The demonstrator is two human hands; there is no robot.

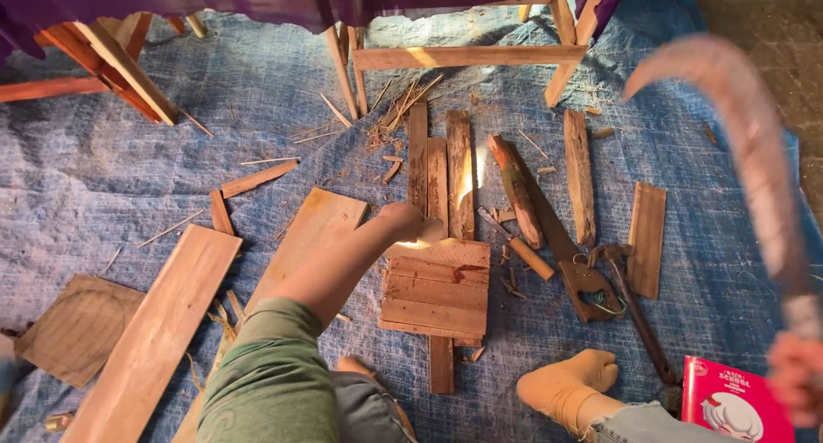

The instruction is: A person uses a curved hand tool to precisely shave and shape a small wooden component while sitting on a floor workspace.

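My left hand [401,220] reaches forward and grips a small pale piece of wood [430,230], standing it on a block of nailed planks [437,293] on the blue tarp [111,177]. At the right edge my right hand [797,376], blurred, is closed on the handle of a long curved blade [744,122] raised high above the tarp. My knee in green cloth [270,374] and a bare foot [570,381] are at the bottom.
A handsaw [561,250], a hammer [636,302] and a small stick [531,259] lie right of the block. Loose boards [159,323], slats [579,173] and splinters are scattered around. A wooden frame [467,56] under purple cloth stands at the back. A red booklet [735,404] lies bottom right.
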